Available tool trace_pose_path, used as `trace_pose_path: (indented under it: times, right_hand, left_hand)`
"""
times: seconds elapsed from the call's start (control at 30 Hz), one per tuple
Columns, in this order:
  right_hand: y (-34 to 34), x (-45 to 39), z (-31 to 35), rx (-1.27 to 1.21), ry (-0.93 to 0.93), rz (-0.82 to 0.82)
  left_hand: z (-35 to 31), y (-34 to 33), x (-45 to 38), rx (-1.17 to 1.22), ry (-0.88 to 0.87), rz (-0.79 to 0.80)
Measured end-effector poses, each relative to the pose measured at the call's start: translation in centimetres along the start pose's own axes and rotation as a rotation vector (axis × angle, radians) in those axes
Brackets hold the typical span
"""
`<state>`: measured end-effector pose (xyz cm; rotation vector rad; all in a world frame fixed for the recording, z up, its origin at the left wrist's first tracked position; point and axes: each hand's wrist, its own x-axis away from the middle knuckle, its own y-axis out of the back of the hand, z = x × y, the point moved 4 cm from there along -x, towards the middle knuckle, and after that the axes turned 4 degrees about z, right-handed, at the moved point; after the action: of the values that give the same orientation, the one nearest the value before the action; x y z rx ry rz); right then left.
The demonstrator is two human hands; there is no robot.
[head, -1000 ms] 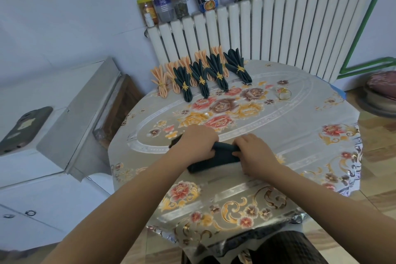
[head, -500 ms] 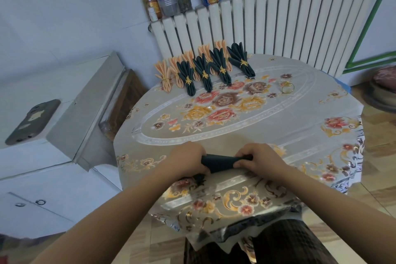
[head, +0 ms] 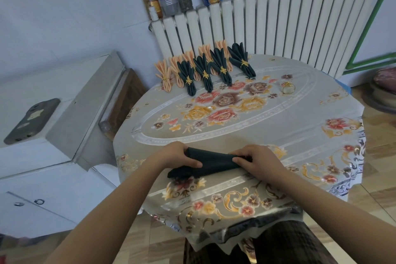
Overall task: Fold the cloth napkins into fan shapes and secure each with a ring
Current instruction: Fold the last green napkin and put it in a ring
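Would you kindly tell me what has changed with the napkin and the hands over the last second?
Both hands, left hand and right hand, kept pinching the dark napkin and drew it toward the near table edge; it now lies as a narrow strip. The finished napkins and the loose ring stayed put.

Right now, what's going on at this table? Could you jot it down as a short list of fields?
In hand: dark green napkin, partly pleated, lying on the table
Left hand: grips the napkin's left end
Right hand: pinches its right end
Finished dark fans: four, each with a gold ring
Finished peach fans: behind the dark ones; count unclear
Spare ring: loose, far right of the table
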<state>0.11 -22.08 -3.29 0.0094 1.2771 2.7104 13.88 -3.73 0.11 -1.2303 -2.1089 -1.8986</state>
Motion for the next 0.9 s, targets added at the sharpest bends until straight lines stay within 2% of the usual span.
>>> trace_pose_path:
  times: [0.1,0.3,0.37,0.43,0.5,0.53,0.6,0.67,0.8,0.9]
  right_hand:
    - [-0.3,0.2,0.1,-0.022,-0.002,-0.04]
    - [-1.2,0.1,-0.2,0.031,0.049,-0.151]
    - [-1.3,0.2,0.0,0.104,0.105,-0.221]
    - [-1.4,0.5,0.6,0.296,0.193,-0.32]
    - [-2.0,0.8,1.2,0.497,0.273,-0.377]
    - [-2.3,0.9,1.4,0.571,0.299,-0.382]
    - [-2.6,1.2,1.8,0.624,0.312,-0.362]
    - [-2.4,1.2,2.0,0.65,0.336,-0.354]
    - [-1.5,0.8,2.4,0.589,0.416,-0.296]
    - [-1.4,0.6,2.5,0.639,0.48,-0.25]
  left_hand:
    - [0.4,-0.5,-0.1,0.073,0.0,-0.056]
    - [0.2,-0.9,0.4,0.025,0.016,-0.173]
    - [-0.7,-0.6,0.8,-0.103,-0.094,-0.327]
    - [-2.3,-0.8,1.5,-0.279,-0.303,-0.435]
    - [-3.0,-2.1,1.8,-0.4,-0.492,-0.414]
    - [-2.8,-2.7,1.8,-0.384,-0.534,-0.383]
    - [-2.1,-3.1,2.0,-0.271,-0.541,-0.326]
    - [-1.9,-2.9,2.0,-0.256,-0.545,-0.322]
    - [-2.7,-2.6,2.1,-0.377,-0.564,-0.353]
    - [-3.8,-2.8,2.1,-0.519,-0.578,-0.38]
